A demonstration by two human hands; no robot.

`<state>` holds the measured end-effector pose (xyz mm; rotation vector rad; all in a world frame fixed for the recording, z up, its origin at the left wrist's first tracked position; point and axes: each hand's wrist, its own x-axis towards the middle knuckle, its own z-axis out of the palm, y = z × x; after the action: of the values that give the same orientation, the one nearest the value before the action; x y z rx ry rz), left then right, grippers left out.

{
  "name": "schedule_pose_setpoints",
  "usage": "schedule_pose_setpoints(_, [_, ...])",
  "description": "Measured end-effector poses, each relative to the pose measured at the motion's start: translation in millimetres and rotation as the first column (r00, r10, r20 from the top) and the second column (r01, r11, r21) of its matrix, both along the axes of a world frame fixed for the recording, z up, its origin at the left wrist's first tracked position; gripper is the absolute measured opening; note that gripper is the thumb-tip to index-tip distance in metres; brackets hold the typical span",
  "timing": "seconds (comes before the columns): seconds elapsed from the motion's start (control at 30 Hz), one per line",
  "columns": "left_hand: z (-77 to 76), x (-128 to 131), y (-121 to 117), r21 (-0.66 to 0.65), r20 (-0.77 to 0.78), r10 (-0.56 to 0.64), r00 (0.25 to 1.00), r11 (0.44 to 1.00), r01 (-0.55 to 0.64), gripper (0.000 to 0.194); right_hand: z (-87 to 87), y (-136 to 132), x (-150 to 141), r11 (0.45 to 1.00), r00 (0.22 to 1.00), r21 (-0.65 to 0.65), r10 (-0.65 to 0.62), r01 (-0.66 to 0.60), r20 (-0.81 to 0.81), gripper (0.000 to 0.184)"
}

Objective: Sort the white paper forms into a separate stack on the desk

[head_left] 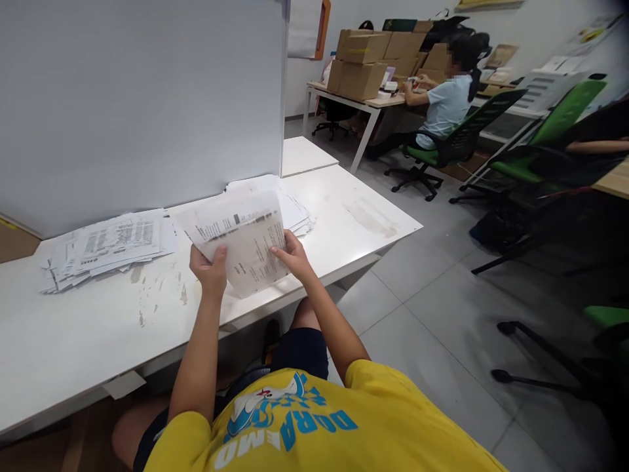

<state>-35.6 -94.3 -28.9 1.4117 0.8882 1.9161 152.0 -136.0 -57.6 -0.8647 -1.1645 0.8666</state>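
Printed paper sheets (248,252) are held up in front of me, tilted above the front edge of the white table (167,314). My left hand (210,267) grips their left side with the thumb on top. On the right side, my right hand (293,254) pinches the sheets, its thumb lying over the print. How many sheets I hold cannot be told. Just behind them lies a paper stack (295,213), partly hidden by the held sheets. Farther left is a loose, uneven pile of printed papers (120,239).
A grey partition panel (142,111) stands along the table's back. A brown cardboard piece (17,239) sits at the far left. Beyond, a person in a light blue shirt (447,105) sits at a desk with cardboard boxes (361,78). Green office chairs (565,124) stand to the right.
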Motion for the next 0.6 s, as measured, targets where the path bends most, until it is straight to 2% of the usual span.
schedule_pose_setpoints(0.2, [6.2,2,8,0.016,-0.043,0.051,0.998,0.999,-0.051,0.043,-5.3,4,-7,0.997,0.995,-0.016,-0.079,0.078,-0.064,0.038])
schedule_pose_setpoints(0.33, [28.6,3,16,0.210,0.000,-0.058,0.998,0.976,0.056,0.057,3.3,9,-5,0.996,0.995,0.010,-0.087,0.087,-0.040,0.040])
schedule_pose_setpoints(0.4, [40.8,1,19,0.284,-0.040,-0.126,0.991,0.950,0.132,0.066,3.6,9,-3,0.998,0.998,0.016,-0.057,0.058,-0.009,0.044])
schedule_pose_setpoints(0.5, [50.8,0,22,0.311,-0.142,-0.187,0.972,0.924,0.223,0.068,-3.9,7,-5,0.999,0.998,0.005,-0.053,0.053,-0.018,0.045])
schedule_pose_setpoints(0.6, [50.2,0,23,0.283,-0.167,-0.198,0.966,0.929,0.239,0.062,-13.8,3,-8,0.997,0.997,-0.038,-0.071,0.069,-0.033,0.042])
